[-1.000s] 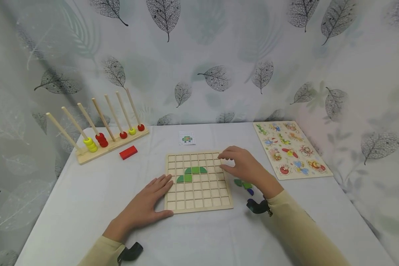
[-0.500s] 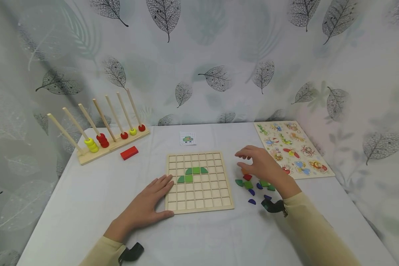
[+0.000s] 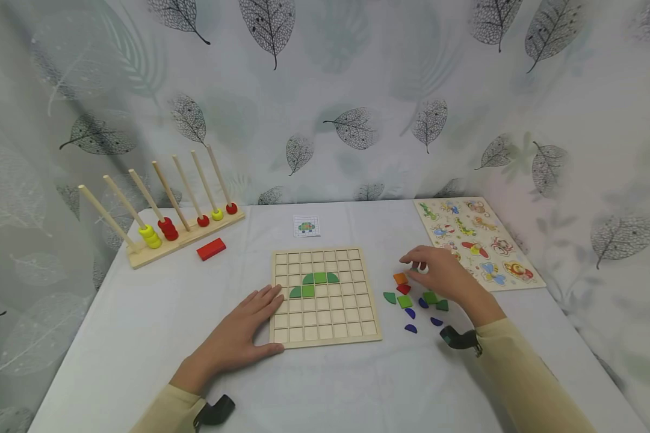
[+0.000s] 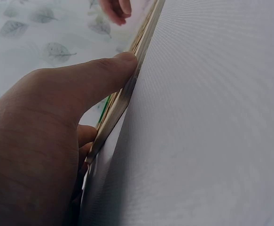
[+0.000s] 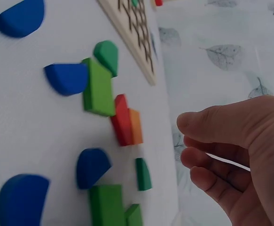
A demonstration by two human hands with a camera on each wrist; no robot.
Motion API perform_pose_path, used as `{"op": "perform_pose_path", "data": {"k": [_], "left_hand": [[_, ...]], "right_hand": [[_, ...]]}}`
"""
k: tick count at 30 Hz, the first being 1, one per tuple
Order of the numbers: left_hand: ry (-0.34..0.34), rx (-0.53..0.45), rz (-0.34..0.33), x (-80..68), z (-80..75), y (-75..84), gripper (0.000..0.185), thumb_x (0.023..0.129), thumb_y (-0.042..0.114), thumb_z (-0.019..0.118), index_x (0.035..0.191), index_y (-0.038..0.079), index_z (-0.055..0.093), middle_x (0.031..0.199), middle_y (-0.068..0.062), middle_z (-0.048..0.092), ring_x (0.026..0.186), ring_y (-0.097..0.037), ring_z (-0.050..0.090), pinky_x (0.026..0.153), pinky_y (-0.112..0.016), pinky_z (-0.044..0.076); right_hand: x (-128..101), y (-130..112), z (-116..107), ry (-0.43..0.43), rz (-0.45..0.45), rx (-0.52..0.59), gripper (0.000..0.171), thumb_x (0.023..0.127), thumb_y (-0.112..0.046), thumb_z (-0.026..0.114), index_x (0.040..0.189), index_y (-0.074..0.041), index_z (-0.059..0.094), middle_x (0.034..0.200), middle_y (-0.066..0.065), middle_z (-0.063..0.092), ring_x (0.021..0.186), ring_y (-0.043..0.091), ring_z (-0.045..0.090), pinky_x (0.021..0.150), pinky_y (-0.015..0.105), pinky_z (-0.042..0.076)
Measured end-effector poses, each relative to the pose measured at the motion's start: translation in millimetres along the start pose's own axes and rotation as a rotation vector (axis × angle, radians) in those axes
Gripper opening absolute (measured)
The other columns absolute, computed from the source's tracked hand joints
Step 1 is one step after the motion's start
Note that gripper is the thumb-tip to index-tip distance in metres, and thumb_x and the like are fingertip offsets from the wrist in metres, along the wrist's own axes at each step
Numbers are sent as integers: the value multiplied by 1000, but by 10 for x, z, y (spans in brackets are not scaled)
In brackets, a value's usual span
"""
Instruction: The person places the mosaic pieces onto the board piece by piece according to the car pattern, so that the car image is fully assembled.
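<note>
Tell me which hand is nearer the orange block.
Right. The right hand hovers just right of the orange block, fingertips almost over it. The left hand rests flat on the grid board's left edge, across the board.

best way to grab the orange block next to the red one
Pinch the orange block from above across its two free side faces. It lies flat on the white table with the red block against one edge, so take the grip on the sides clear of it; the right hand hovers close.
</note>
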State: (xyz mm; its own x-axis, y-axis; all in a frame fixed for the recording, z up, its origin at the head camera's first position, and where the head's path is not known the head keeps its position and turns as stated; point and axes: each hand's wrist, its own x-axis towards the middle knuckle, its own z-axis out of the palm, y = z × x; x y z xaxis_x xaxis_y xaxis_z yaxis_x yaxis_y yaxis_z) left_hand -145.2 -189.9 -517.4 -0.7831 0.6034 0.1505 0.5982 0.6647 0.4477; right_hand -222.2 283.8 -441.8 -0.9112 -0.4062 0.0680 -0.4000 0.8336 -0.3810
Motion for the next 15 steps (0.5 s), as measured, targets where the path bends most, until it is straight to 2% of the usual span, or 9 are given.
{"op": "perform_pose_path", "data": {"k": [6, 15], "left_hand": [[-3, 2, 1, -5, -14, 6, 99, 95, 69, 71, 168, 10, 41, 177, -2, 29, 164, -24, 22, 132, -48, 22], [-3, -1, -2, -1, -32, 26, 99, 94, 67, 73, 168, 9, 42, 177, -3, 30, 164, -25, 23, 132, -49, 23]], "right_hand": [[-9, 85, 100, -60, 81, 24, 26, 96, -11, 84, 122, -10, 82, 106, -1, 73, 90, 19, 61, 78, 36, 57], [42, 125, 222, -100, 60, 19, 22, 96, -11, 83, 119, -12, 83, 104, -4, 72, 84, 16, 58, 73, 33, 55]]}}
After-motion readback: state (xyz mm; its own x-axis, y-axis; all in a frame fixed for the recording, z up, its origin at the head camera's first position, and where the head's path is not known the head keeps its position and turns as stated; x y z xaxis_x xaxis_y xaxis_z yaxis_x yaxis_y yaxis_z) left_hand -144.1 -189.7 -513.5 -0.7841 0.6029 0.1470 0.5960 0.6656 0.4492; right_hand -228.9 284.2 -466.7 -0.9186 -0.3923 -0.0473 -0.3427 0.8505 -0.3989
